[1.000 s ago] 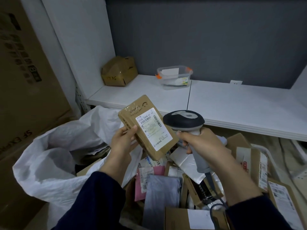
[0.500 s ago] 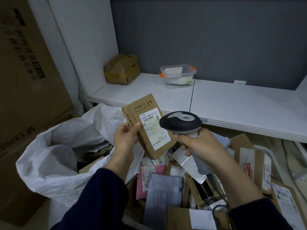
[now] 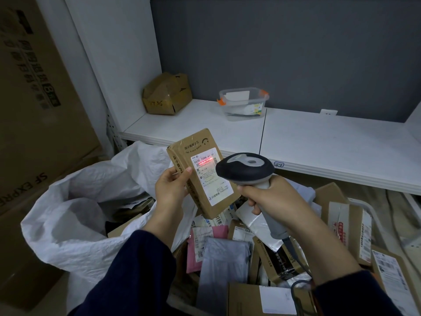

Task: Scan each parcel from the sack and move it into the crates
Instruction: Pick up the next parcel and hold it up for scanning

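Now the brown cardboard parcel [image 3: 202,173] is held up in the air above the open white sack [image 3: 75,215], tilted, with its white label [image 3: 213,185] facing the camera. The left hand [image 3: 169,188] grips its left edge, thumb curled onto the front and fingers behind. The label's top line reads "502D T098-41 41", and a red scan line [image 3: 206,158] lies across the barcode under it; half a second ago no red light showed there. The right hand [image 3: 271,197] is wrapped round the grey handle of the scanner [image 3: 245,168], whose dark head sits just beside the label's right edge.

Below the hands lies a heap of packages, among them a pink mailer [image 3: 200,245] and a grey mailer [image 3: 224,265]. Whether they lie in a crate cannot be told.

Behind, a white shelf [image 3: 319,142] carries a clear plastic tub [image 3: 242,102] with orange clips, holding paper items, and a dented brown box [image 3: 167,94] with handwritten digits ending "36". A tall carton [image 3: 41,110] at the left is printed "SF EXPRE".
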